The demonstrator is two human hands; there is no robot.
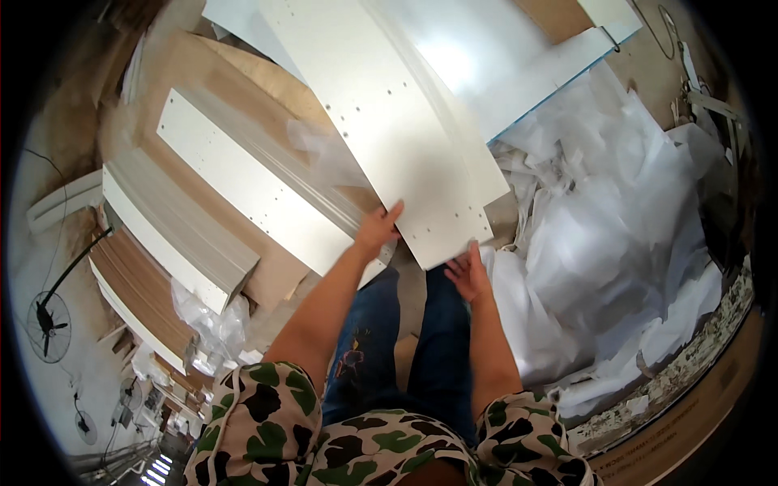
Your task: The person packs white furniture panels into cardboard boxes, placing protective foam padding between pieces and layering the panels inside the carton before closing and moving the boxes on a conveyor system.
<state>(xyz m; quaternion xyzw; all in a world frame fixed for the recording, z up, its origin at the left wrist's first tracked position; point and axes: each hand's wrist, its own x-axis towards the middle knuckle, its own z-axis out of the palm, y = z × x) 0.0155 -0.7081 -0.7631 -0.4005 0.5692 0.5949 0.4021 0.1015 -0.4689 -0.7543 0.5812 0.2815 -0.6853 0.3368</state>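
A long white panel (397,154) with small drilled holes slants from the far middle down to my knees, lying over other white boards. My left hand (379,228) grips its left edge, thumb on the top face and the other fingers mostly hidden. At the near right corner, my right hand (468,274) is bent around the end edge, thumb at the corner, fingers partly under the panel. Left of it, a stack of narrow white boards (259,182) with similar holes lies next to my left forearm.
Further left are more stacked boards (162,235) and brown-edged boards (134,283). Crumpled white foam sheeting (600,267) spreads at the right. A large white sheet (519,81) with a blue edge lies at the far right. A black fan (50,326) stands at the far left.
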